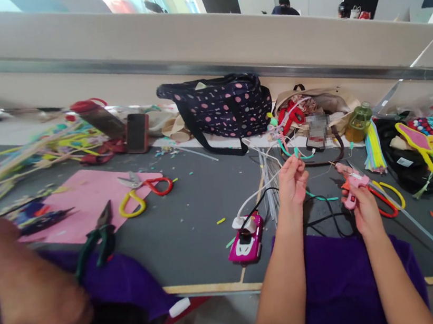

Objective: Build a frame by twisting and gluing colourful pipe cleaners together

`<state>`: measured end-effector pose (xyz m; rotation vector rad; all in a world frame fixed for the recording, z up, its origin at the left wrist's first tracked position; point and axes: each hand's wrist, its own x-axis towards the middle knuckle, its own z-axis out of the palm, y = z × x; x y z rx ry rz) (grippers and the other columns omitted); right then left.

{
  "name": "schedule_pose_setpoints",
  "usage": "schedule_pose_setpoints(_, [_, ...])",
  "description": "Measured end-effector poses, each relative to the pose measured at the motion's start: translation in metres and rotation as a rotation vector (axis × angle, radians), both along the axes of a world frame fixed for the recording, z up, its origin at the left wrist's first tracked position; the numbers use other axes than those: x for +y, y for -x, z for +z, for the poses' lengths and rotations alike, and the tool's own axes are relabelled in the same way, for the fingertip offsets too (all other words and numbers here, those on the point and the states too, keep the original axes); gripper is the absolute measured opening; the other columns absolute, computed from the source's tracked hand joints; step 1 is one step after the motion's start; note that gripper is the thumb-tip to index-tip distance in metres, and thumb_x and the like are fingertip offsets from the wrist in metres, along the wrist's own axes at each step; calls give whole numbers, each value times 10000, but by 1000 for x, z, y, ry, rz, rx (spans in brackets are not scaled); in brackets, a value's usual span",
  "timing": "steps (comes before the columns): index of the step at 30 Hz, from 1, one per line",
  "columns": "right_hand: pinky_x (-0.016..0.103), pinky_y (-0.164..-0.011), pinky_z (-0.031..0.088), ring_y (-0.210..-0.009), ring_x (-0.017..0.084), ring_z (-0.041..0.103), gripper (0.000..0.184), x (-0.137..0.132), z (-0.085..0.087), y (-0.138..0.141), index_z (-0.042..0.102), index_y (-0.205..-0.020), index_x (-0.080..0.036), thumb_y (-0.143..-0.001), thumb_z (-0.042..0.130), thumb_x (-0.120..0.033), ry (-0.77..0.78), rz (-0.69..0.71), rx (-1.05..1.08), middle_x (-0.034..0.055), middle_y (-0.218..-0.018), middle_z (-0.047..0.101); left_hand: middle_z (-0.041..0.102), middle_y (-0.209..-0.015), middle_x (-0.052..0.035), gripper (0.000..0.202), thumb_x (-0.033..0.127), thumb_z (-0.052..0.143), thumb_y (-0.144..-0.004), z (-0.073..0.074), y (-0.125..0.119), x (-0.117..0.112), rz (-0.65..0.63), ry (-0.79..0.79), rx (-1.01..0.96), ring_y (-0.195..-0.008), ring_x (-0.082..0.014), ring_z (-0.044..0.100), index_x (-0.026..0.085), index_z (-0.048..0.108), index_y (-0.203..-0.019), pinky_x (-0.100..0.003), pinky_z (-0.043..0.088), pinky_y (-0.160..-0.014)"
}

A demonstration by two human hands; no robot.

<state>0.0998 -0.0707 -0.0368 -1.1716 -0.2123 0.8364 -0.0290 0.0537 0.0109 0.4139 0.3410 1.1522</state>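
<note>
My left hand [294,179] is closed in a pinch, with a small teal piece [296,152] at the fingertips; its kind is too small to make out. To its right, my right hand [366,210] grips a pink hot glue gun [355,181], nozzle pointing up and left towards my left hand. A long translucent glue stick [416,223] sticks out from the gun's back. Beside the gun lie scissors with red and yellow handles [393,197], partly hidden by my right hand. A purple cloth [338,279] is beneath my forearms.
A magenta car-shaped power strip [246,240] with a white plug stands left of my arms. Another person's blurred arm [36,281] is at far left, near pliers [100,233], scissors [135,191] and pink paper [84,187]. Behind are a dotted bag [225,107] and a bottle [358,122].
</note>
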Motion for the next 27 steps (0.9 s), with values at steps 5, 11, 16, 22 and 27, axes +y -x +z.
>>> schedule_pose_setpoints(5, [238, -514, 517, -600, 136, 620, 313, -9, -4, 16, 669, -811, -153, -577, 808, -309, 59, 168, 21, 24, -724, 694, 489, -655, 41, 245, 193, 798, -636, 4, 2, -2, 3, -24, -20, -544, -23, 425, 136, 597, -764, -103, 256, -378])
schedule_pose_setpoints(11, [265, -636, 557, -704, 158, 676, 402, -14, -4, 34, 690, -937, -172, -595, 810, -346, 132, 252, 98, 49, -851, 735, 487, -654, 42, 299, 206, 823, -606, 5, 1, -6, -63, -38, -9, -547, -28, 424, 133, 615, -808, -110, 251, -372])
schedule_pose_setpoints(16, [374, -710, 550, -783, 222, 667, 436, -39, -13, 14, 696, -1044, -197, -722, 696, -492, 224, 290, -360, 65, -887, 719, 498, -648, 38, 297, 200, 821, -604, 5, 1, -6, -64, -36, 0, -551, -36, 431, 132, 620, -812, -119, 252, -374])
schedule_pose_setpoints(22, [330, -693, 450, -877, 252, 608, 239, -57, -16, -10, 657, -878, -196, -885, 526, -396, 759, 75, -1451, 110, -890, 644, 523, -651, 27, 285, 206, 820, -611, 5, 0, -7, -70, -42, 22, -551, -37, 442, 120, 642, -816, -123, 255, -378])
schedule_pose_setpoints(27, [289, -603, 420, -859, 233, 650, 214, -51, -5, -18, 561, -1041, -171, -932, 477, -335, 1200, 277, -1501, 112, -1050, 630, 533, -640, 27, 303, 215, 834, -588, 4, 0, -6, -65, -28, 63, -537, -37, 447, 116, 650, -808, -126, 260, -383])
